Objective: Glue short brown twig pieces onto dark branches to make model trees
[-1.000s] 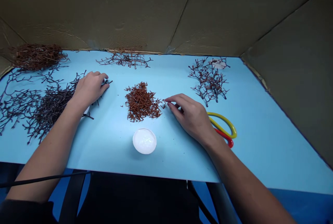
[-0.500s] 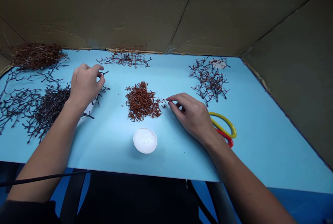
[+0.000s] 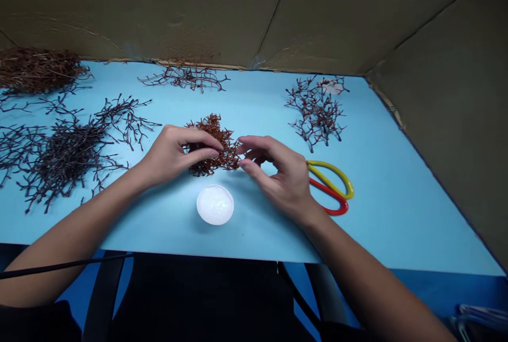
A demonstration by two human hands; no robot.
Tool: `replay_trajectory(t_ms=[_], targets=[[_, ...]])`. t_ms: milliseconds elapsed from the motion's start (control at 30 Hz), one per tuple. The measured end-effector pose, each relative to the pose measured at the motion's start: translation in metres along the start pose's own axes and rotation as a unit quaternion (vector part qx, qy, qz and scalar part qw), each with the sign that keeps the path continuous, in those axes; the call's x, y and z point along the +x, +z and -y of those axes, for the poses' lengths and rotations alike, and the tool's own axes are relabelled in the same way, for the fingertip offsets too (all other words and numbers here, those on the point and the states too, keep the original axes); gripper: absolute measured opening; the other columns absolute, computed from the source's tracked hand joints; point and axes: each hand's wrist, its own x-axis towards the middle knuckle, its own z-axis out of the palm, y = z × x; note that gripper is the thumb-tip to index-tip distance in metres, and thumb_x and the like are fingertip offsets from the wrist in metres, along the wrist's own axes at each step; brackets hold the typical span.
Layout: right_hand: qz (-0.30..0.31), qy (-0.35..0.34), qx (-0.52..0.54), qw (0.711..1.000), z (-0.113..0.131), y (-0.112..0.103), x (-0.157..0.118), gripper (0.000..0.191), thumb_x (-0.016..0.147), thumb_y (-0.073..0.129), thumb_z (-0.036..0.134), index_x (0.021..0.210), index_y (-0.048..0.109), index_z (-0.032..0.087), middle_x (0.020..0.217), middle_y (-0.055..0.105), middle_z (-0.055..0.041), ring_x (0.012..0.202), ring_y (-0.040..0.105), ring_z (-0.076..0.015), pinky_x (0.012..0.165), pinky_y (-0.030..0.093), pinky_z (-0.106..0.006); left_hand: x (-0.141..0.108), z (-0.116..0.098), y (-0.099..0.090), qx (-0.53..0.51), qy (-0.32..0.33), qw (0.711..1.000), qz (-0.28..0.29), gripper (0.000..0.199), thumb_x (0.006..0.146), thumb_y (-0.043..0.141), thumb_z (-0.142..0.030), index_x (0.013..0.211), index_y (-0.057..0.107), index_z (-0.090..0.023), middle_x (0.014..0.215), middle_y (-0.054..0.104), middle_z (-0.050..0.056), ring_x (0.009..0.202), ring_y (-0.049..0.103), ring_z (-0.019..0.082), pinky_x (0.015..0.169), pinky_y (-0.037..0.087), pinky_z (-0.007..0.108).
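A pile of short reddish-brown twig pieces (image 3: 228, 147) lies mid-table, partly covered by my hands. My left hand (image 3: 174, 152) reaches over its left side, thumb and forefinger nearly together at the pile; anything between them is too small to make out. At the pile's right edge, my right hand (image 3: 278, 172) has its thumb and fingers apart, with nothing visible between them. Just below the pile stands a small white bowl (image 3: 215, 205) with something whitish and glossy inside. Dark branched twigs (image 3: 71, 151) are heaped to the left of my left hand.
Scissors with yellow and red handles (image 3: 344, 186) lie right of my right hand. More branched twigs sit at the back middle (image 3: 190, 76) and back right (image 3: 317, 111). A brown tangle (image 3: 37, 69) fills the back left corner. Cardboard walls (image 3: 178, 8) border the blue table (image 3: 397, 199).
My left hand has moved right and down from the dark twigs to the brown pile. My right hand's fingers have spread and shifted slightly left. The view has shifted a little.
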Motion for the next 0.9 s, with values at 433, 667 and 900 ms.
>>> replay_trajectory(t_ms=[433, 667, 900], targets=[[-0.022, -0.105, -0.015, 0.994, 0.005, 0.009, -0.001, 0.011, 0.096, 0.08, 0.01, 0.103, 0.079, 0.017, 0.094, 0.083, -0.0068, 0.081, 0.078, -0.017, 0.072, 0.063, -0.028, -0.003, -0.009, 0.006, -0.047, -0.047, 0.994, 0.081, 0.015, 0.101, 0.073, -0.027, 0.109, 0.085, -0.021, 0.101, 0.086, 0.004, 0.09, 0.079, 0.017, 0.084, 0.061, 0.028], [-0.036, -0.043, -0.006, 0.998, 0.008, 0.0, -0.005, 0.01, 0.095, 0.081, 0.012, 0.095, 0.079, 0.022, 0.089, 0.084, -0.0027, 0.071, 0.075, -0.0157, 0.065, 0.061, -0.028, 0.002, -0.005, -0.032, -0.04, -0.074, 0.982, 0.169, 0.016, 0.096, 0.08, -0.029, 0.108, 0.084, -0.021, 0.096, 0.084, 0.005, 0.082, 0.077, 0.016, 0.072, 0.059, 0.026], [0.034, -0.095, 0.049, 0.994, 0.017, -0.003, -0.01, 0.009, 0.095, 0.08, 0.01, 0.095, 0.078, 0.019, 0.083, 0.082, -0.0045, 0.068, 0.074, -0.0153, 0.059, 0.061, -0.027, 0.005, 0.004, -0.049, -0.054, -0.066, 0.968, 0.236, 0.009, 0.095, 0.082, -0.031, 0.096, 0.087, -0.024, 0.092, 0.085, 0.004, 0.084, 0.079, 0.018, 0.076, 0.061, 0.027]])
